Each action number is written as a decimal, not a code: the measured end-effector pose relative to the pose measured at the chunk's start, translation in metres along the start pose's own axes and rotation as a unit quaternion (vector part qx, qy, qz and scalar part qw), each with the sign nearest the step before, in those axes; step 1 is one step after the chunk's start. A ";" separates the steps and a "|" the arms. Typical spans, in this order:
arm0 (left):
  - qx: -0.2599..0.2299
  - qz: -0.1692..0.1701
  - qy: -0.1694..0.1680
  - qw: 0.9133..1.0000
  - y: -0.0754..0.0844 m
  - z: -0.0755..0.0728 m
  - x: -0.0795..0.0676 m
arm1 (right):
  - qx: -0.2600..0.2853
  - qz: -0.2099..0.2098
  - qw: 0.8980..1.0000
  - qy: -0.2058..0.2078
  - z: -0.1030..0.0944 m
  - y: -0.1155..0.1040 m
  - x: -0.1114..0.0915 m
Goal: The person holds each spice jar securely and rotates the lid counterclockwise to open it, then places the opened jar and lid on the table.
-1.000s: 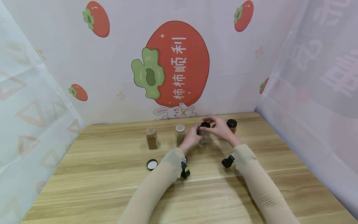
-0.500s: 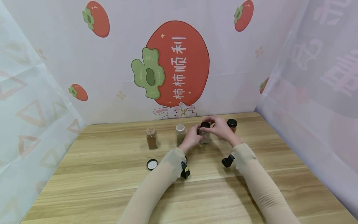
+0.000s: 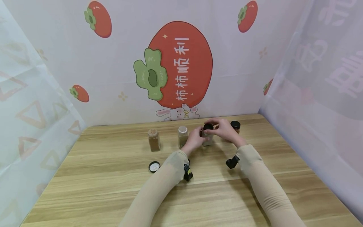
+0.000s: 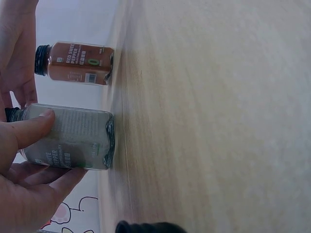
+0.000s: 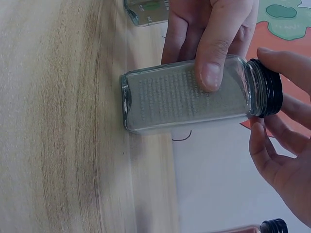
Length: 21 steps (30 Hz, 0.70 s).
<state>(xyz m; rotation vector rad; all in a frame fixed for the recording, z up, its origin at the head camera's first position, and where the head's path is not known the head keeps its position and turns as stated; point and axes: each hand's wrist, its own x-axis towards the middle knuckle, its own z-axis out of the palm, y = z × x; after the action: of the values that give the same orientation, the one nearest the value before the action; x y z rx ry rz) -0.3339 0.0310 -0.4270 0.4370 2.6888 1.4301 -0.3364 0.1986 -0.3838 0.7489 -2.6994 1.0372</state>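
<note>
My left hand (image 3: 194, 138) grips the glass body of a square white pepper jar (image 4: 73, 131), thumb on one face and fingers on the opposite side. The jar stands upright on the table. Its black screw lid (image 5: 270, 88) is on its neck, and my right hand (image 3: 226, 129) holds that lid between thumb and fingers. In the right wrist view the lid's ridged edge shows between the fingertips. A red sweet pepper jar (image 4: 80, 63) with a black lid stands to the right, partly behind my right hand in the head view.
Left of my hands stand a jar with a pale top (image 3: 182, 135) and a brown spice jar with a perforated top (image 3: 154, 141). A loose black lid (image 3: 154, 166) lies inside up near my left forearm. Printed cloth (image 3: 119, 69) hangs behind the wooden table (image 3: 107, 176).
My right hand and wrist have shifted very slightly, with the fingers still at the lid. My left hand stays around the jar, which has hardly moved.
</note>
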 end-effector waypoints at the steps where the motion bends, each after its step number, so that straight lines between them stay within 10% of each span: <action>1: 0.000 0.000 0.001 1.000 0.000 0.000 0.000 | 0.001 0.000 1.000 -0.001 0.000 0.000 0.000; 21: 0.016 0.011 0.006 1.000 0.000 0.000 -0.001 | 0.028 -0.033 0.999 -0.029 -0.002 0.005 0.003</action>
<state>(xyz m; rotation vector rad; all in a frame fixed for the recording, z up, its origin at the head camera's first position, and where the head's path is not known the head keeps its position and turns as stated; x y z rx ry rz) -0.3331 0.0304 -0.4272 0.4633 2.7289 1.4015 -0.3415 0.2019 -0.3842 0.8853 -2.6829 1.0973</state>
